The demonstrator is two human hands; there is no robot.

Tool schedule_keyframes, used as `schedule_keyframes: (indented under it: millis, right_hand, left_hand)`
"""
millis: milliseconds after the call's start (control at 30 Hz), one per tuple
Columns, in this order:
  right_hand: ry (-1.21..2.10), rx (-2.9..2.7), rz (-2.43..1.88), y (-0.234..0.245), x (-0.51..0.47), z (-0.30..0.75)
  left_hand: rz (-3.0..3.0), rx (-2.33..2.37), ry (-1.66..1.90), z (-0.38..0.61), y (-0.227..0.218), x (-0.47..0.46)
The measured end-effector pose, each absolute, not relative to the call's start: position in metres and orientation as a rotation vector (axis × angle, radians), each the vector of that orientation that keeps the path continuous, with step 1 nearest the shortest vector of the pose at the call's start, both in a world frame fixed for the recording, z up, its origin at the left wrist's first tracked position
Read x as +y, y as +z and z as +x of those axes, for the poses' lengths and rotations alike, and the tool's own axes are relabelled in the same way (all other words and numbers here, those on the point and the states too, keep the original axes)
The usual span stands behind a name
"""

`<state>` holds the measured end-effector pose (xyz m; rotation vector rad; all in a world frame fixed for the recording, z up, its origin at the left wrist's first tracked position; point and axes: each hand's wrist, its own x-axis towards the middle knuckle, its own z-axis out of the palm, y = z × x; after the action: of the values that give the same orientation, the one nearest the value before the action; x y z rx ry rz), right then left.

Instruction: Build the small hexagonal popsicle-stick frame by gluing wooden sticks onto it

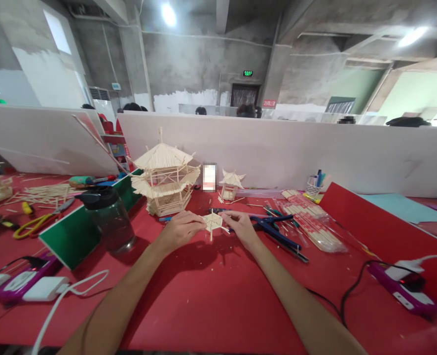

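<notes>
My left hand (181, 228) and my right hand (240, 227) meet over the red table (218, 296), both pinching a small flat piece of glued wooden sticks (213, 222) held just above the surface. Behind my hands stands a two-tier pavilion model of sticks (164, 180). A smaller stick pavilion (231, 185) sits to its right. Blue-handled cutters (277, 231) lie right beside my right hand.
A dark water bottle (107, 217) and a green board (78, 231) stand at left. Yellow-handled scissors (37, 222) and loose sticks (44, 193) lie far left. Packs of chopsticks (314, 222) lie at right. Chargers and cables (403, 291) sit at both near corners. White partitions (296, 153) close the back.
</notes>
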<state>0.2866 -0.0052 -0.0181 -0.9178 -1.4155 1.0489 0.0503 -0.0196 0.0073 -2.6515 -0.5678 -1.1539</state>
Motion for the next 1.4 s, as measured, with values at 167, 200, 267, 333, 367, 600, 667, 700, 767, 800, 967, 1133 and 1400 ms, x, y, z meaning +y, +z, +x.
schedule_keyframes:
  millis: [167, 200, 267, 333, 367, 600, 667, 700, 767, 800, 967, 1133, 1400]
  right_hand:
    - [1.054, -1.409, -0.916, -0.019, -0.003, 0.287]
    - [1.053, -1.409, -0.913, -0.019, -0.003, 0.288]
    - [1.048, -1.411, -0.91, -0.019, -0.004, 0.288]
    - [1.047, -1.416, -0.911, -0.019, -0.005, 0.288]
    - [1.047, -1.419, -0.911, -0.018, -0.005, 0.288]
    - [1.004, -1.511, -0.844, -0.017, -0.007, 0.286]
    - [0.981, -1.56, -0.825, -0.017, -0.007, 0.285]
    - [0.962, -1.587, -0.817, -0.016, -0.008, 0.285]
    - [0.914, -1.633, -0.811, -0.015, -0.009, 0.285]
    - [0.892, -1.648, -0.813, -0.014, -0.009, 0.285]
    - [0.831, -1.688, -0.819, -0.012, -0.012, 0.285]
    - [0.836, -1.708, -0.836, -0.012, -0.013, 0.283]
    - [0.904, -1.692, -0.856, -0.015, -0.012, 0.282]
  left_hand:
    - [-2.68, -0.748, -1.093, 0.052, 0.014, -0.025]
    - [-2.685, -0.834, -1.082, 0.051, 0.016, -0.027]
    - [-2.688, -0.982, -1.08, 0.049, 0.019, -0.029]
    - [-2.696, -1.051, -1.093, 0.047, 0.022, -0.03]
    - [-2.713, -1.052, -1.092, 0.046, 0.023, -0.03]
    - [-2.734, -1.254, -1.203, 0.06, 0.012, -0.024]
    - [-2.73, -1.347, -1.262, 0.065, 0.008, -0.023]
    - [-2.734, -1.379, -1.282, 0.067, 0.008, -0.022]
    - [-2.73, -1.436, -1.325, 0.069, 0.008, -0.022]
    - [-2.719, -1.461, -1.354, 0.07, 0.009, -0.022]
    - [-2.678, -1.508, -1.44, 0.07, 0.009, -0.02]
    - [-2.605, -1.445, -1.425, 0.068, 0.007, -0.018]
    - [-2.633, -1.338, -1.166, 0.067, 0.007, -0.02]
